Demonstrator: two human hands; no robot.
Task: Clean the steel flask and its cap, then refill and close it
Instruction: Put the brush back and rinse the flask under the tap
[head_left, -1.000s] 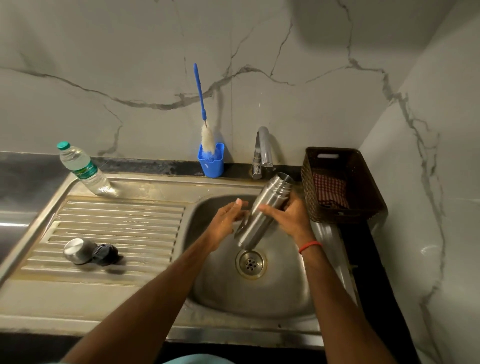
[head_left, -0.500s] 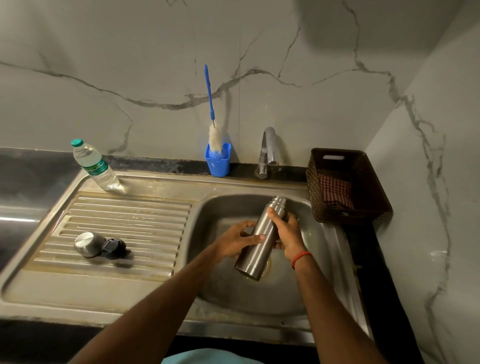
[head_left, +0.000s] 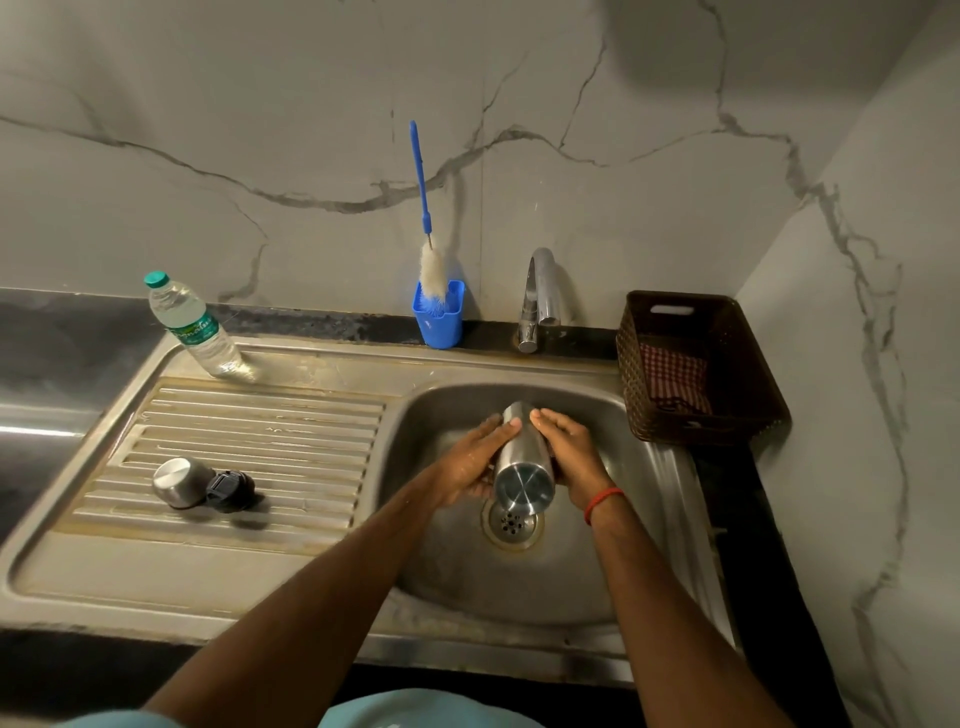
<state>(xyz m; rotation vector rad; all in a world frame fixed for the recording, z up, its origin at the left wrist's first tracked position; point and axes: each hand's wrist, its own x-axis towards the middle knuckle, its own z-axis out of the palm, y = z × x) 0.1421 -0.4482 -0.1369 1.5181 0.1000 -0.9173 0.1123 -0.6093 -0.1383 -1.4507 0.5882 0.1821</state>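
Flask over the sink, both hands on it.
My left hand (head_left: 470, 462) and right hand (head_left: 574, 457) clasp the steel flask (head_left: 522, 457) from either side above the drain (head_left: 511, 522), its base tipped toward me; the cap (head_left: 182, 482) lies on the draining board (head_left: 260, 431), far left.

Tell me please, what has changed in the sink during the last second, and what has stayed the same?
The steel flask came down from near the tap into the basin and swung round, so its flat base now faces the camera, above the drain. The left hand and right hand kept hold of it, one on each side. The steel cap, black stopper, water bottle and brush stayed put.
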